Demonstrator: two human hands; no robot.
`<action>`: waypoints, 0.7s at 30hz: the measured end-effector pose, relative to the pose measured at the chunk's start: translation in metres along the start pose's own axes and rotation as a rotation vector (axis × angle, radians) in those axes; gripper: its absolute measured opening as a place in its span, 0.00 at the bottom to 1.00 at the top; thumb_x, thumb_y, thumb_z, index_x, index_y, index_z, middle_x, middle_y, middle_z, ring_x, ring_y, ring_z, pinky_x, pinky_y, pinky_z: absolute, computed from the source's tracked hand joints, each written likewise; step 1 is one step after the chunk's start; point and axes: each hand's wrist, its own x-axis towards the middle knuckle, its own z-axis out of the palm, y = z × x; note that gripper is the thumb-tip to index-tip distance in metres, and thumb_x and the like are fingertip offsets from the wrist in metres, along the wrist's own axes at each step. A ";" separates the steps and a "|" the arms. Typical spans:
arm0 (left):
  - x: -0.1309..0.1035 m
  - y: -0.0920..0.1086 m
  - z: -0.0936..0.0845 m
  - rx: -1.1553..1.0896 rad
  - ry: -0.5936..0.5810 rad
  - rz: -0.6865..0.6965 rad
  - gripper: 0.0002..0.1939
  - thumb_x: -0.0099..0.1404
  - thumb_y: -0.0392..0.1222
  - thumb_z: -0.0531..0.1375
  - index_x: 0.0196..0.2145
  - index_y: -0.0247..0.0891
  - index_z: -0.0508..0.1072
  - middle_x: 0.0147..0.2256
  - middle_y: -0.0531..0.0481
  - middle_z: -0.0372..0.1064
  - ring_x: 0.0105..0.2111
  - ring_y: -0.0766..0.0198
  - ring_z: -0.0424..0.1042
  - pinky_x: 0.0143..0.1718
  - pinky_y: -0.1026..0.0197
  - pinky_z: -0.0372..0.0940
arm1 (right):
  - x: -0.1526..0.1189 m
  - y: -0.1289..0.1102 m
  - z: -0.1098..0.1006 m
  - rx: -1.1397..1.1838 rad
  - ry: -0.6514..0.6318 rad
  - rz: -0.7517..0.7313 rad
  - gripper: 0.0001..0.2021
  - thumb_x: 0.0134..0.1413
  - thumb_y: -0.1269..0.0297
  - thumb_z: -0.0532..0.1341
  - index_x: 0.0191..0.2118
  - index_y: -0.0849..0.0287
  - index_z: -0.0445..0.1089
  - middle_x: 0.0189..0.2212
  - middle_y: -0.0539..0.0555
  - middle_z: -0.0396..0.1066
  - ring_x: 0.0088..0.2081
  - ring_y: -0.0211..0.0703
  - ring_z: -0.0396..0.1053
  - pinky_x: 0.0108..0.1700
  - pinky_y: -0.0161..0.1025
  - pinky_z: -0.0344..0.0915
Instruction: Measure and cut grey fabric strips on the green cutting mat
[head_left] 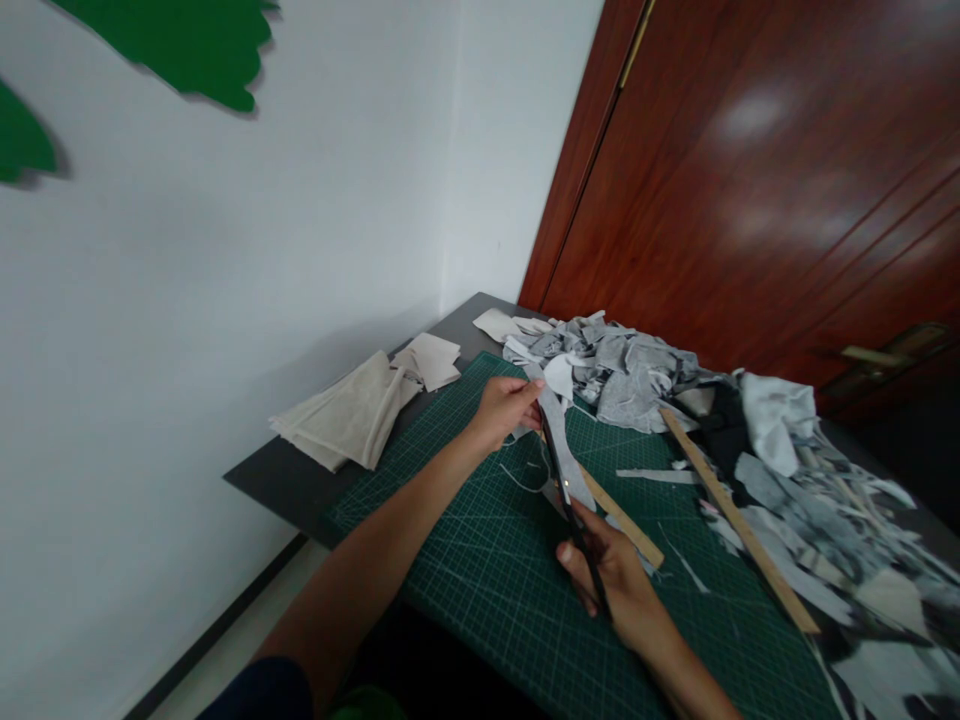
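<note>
My left hand (508, 408) pinches the far end of a grey fabric strip (564, 438) above the green cutting mat. In my right hand (611, 565) is a pair of black scissors (559, 465), blades pointing away from me and lying along the strip's left edge. Whether the blades are apart or together I cannot tell. Beneath the strip a wooden ruler (622, 515) lies on the mat, partly hidden by the fabric and my right hand. Loose threads trail near the scissor tips.
The green cutting mat (442, 545) covers much of the dark table. Folded cream cloth (349, 415) lies at the left. Grey fabric scraps (630, 375) pile up at the back and right, with a second wooden ruler (739, 520) beside them. A wall and a brown door (750, 200) stand behind.
</note>
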 end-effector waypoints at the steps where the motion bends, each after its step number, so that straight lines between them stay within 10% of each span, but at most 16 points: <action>1: 0.000 0.000 0.000 0.000 -0.001 0.001 0.21 0.66 0.51 0.68 0.25 0.30 0.75 0.22 0.46 0.73 0.20 0.67 0.73 0.26 0.62 0.72 | 0.000 0.000 0.000 0.000 0.001 0.005 0.48 0.55 0.34 0.65 0.70 0.66 0.59 0.14 0.38 0.51 0.14 0.32 0.47 0.16 0.31 0.50; 21: -0.002 0.003 0.002 -0.015 0.001 -0.009 0.20 0.67 0.50 0.68 0.25 0.31 0.75 0.22 0.47 0.73 0.19 0.68 0.72 0.23 0.66 0.70 | 0.001 0.005 -0.001 -0.003 -0.014 0.006 0.48 0.56 0.35 0.65 0.72 0.65 0.56 0.15 0.38 0.51 0.15 0.33 0.47 0.16 0.31 0.52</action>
